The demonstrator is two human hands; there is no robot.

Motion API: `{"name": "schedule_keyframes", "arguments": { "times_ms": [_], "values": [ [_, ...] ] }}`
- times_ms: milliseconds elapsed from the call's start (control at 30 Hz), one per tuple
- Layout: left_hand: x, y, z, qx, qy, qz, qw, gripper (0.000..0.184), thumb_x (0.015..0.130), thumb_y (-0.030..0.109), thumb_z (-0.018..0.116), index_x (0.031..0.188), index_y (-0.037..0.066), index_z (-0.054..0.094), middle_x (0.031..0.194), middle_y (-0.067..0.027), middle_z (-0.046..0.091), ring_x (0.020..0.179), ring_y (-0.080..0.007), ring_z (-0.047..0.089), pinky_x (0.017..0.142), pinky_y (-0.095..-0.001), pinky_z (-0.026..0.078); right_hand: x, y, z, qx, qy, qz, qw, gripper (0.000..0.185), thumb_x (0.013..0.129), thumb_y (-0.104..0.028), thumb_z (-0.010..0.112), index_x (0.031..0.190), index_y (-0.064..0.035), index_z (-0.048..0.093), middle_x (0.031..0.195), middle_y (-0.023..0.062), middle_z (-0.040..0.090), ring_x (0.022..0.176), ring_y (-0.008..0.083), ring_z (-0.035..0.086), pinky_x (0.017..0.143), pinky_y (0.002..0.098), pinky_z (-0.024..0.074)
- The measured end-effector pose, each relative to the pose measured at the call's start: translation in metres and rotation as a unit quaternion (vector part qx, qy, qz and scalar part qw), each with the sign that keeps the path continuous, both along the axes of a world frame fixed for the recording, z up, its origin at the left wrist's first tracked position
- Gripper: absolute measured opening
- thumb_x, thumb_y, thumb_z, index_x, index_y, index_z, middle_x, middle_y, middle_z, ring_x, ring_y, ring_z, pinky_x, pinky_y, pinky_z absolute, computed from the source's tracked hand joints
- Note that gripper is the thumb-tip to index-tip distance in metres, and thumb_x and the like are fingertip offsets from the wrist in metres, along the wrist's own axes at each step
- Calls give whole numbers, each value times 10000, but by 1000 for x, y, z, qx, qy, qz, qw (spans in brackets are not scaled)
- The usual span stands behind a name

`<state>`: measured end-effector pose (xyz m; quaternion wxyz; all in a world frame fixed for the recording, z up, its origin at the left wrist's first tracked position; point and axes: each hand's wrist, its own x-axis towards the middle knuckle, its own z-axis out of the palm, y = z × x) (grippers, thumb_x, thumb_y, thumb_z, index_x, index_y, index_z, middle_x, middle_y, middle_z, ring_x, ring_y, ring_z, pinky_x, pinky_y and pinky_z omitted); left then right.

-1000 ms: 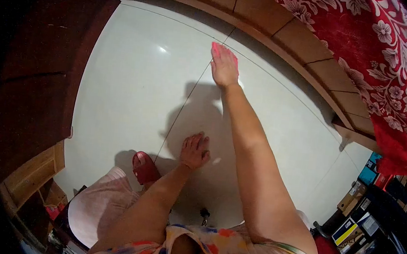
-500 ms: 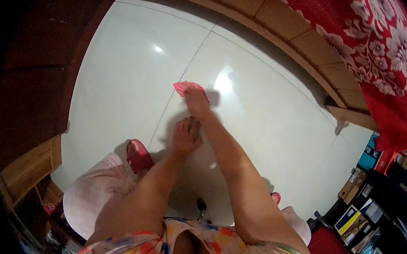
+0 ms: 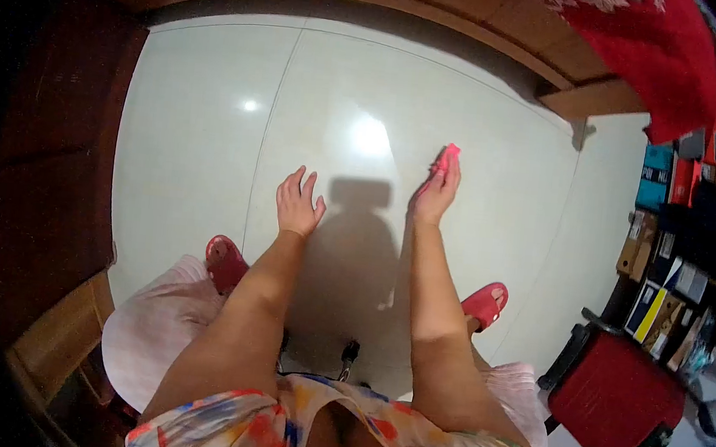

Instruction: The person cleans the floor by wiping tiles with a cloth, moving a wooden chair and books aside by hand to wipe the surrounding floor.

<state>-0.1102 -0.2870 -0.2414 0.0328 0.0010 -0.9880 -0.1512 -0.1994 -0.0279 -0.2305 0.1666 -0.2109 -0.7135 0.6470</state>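
My right hand point(image 3: 437, 198) is out to the right above the white tiled floor point(image 3: 202, 150), closed around a bright pink cloth point(image 3: 453, 152). Part of the cloth sticks out past the fingertips; the rest is hidden by the hand. To the left, my left hand point(image 3: 296, 205) hangs over the floor with its fingers spread and nothing in it. A dark shadow point(image 3: 355, 257) falls on the tiles between my two arms.
A wooden bed frame point(image 3: 377, 0) with a red floral cover point(image 3: 669, 72) runs along the far side. Dark red furniture point(image 3: 58, 146) stands left. Shoe boxes point(image 3: 654, 198) and a red suitcase point(image 3: 615, 399) are at right. Red slippers point(image 3: 225, 265) are on my feet.
My hands, close together before, are now wide apart. The right hand has swung right with the pink cloth; the left has moved left and spread its fingers. The view has shifted right.
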Motion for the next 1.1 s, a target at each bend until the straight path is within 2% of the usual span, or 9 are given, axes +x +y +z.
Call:
{"name": "schedule_keyframes", "arguments": {
  "times_ms": [167,433,500,600,767,867,900,1000,1100],
  "values": [
    [2,-3,-12,-2,29,1,1000,531,795,243,654,1295,109,536,1400,-100,424,1269,-315,400,1079,-477,307,36,42,-11,16,17,-62,998,404,974,51,375,1365,15,469,1452,104,381,1295,220,436,1066,325,382],
    [1,-31,7,116,-1,5,993,438,847,210,628,1266,112,542,1392,-96,446,1311,-297,382,1095,-481,280,81,46,-30,276,-64,-109,953,387,955,45,430,1335,10,499,1346,145,490,1198,246,500,1013,333,426],
    [15,-47,10,94,24,95,991,433,855,203,617,1270,113,537,1396,-96,448,1326,-289,374,1105,-485,256,87,35,-25,348,-87,-91,929,380,952,34,443,1327,19,500,1298,146,523,1134,246,527,992,335,435],
    [22,-85,8,52,29,178,982,433,882,203,581,1298,106,512,1439,-91,422,1367,-282,338,1123,-493,209,71,2,-18,260,-75,-160,949,347,965,-17,443,1301,37,512,1250,151,545,1041,249,545,948,350,450],
    [23,-119,-3,-30,0,209,977,470,912,227,544,1358,102,461,1483,-95,381,1401,-274,293,1136,-492,183,32,-44,-28,342,-46,-121,931,356,1021,-182,391,1252,37,551,1047,154,596,951,268,566,943,378,426],
    [19,-119,-8,-46,0,201,979,492,906,235,552,1366,96,448,1483,-93,377,1399,-278,299,1134,-510,189,5,-79,-17,343,-71,-84,933,354,1026,-178,383,1249,39,552,1083,157,595,956,262,573,946,379,426],
    [18,-116,-9,-46,6,197,979,502,901,238,557,1368,93,443,1482,-93,377,1398,-280,301,1133,-519,192,-8,-90,-10,195,-80,-87,974,344,1016,-162,402,1265,29,543,1155,162,589,999,282,565,965,395,414],
    [20,-117,-8,-40,21,189,981,520,890,241,574,1368,84,441,1481,-109,373,1393,-298,306,1128,-520,209,-36,-113,-23,470,-42,-52,880,353,1003,-165,424,1288,14,529,1210,159,577,1071,304,537,1003,413,384],
    [21,-119,-16,-56,20,188,980,538,868,224,599,1365,87,445,1478,-128,374,1384,-318,317,1125,-522,223,-69,-145,-21,380,-63,-58,921,373,1002,-216,414,1294,-15,531,1210,124,582,1128,283,504,1040,412,320]
  ]
}}
